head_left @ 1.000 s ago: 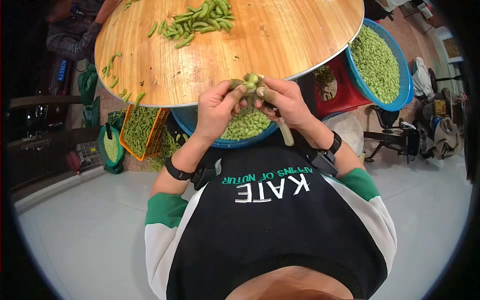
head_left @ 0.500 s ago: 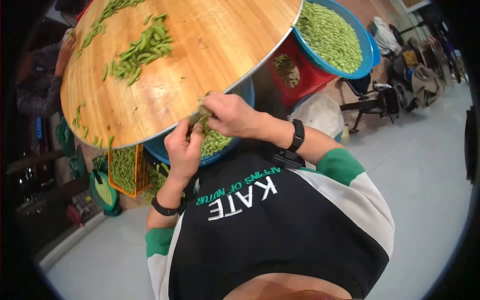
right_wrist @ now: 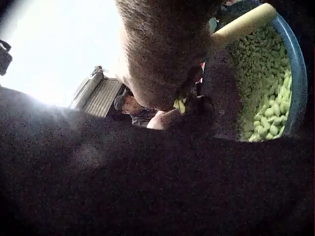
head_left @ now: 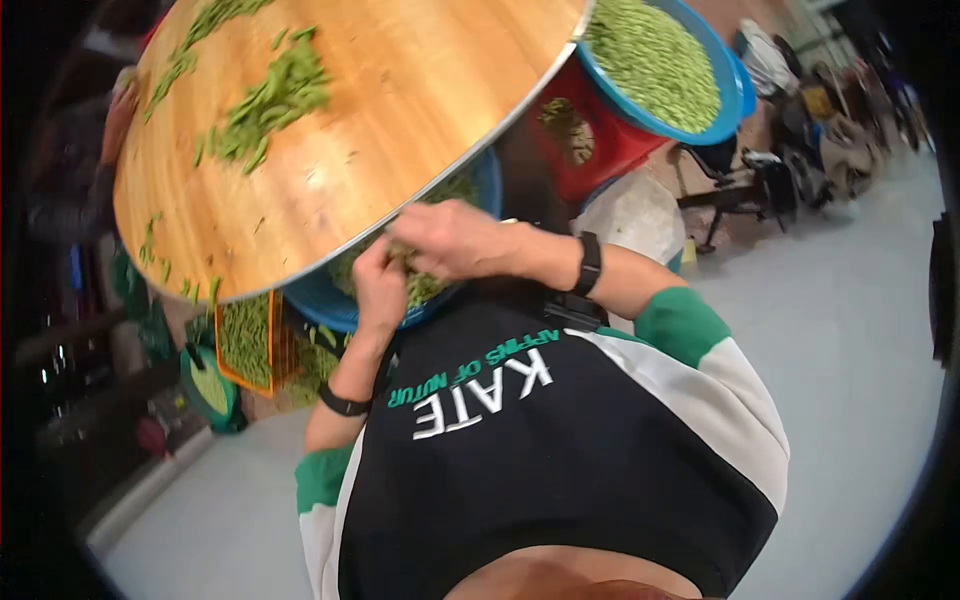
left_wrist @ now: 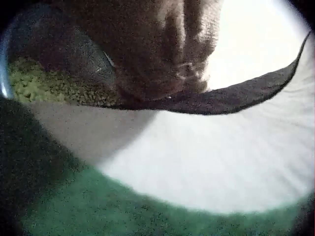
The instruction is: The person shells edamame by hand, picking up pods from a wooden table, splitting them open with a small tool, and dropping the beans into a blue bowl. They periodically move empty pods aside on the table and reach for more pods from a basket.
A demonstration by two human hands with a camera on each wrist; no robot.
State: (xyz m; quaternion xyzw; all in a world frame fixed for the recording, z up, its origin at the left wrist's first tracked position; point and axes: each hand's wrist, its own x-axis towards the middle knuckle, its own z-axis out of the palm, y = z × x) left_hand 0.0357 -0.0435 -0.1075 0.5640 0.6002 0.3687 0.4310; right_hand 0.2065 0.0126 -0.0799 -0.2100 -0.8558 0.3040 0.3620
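Both hands work close together over a blue basin (head_left: 330, 308) of shelled green beans, by the table's edge. My left hand (head_left: 382, 290) has its fingers curled at a green bean pod (head_left: 401, 252), blurred and mostly covered by the hands. Beside and above it, my right hand (head_left: 450, 238) is closed, its fingertips meeting the left ones. In the right wrist view, a tool with a pale round handle (right_wrist: 246, 24) sticks out of that hand over the beans (right_wrist: 270, 115); its working end is hidden. The left wrist view shows mostly the dark left hand (left_wrist: 162, 49).
On the round wooden table (head_left: 400, 90) lies a heap of bean pods (head_left: 275, 95), with more along its left rim. A large blue tub (head_left: 735, 95) of shelled beans stands at right on a red stool (head_left: 610, 150). An orange crate (head_left: 273, 345) of pods is at left.
The head view has swung, so table and hands sit further left. Both hands have moved from above the table's rim to lower over the basin. The shelled beans seen between them are now blurred.
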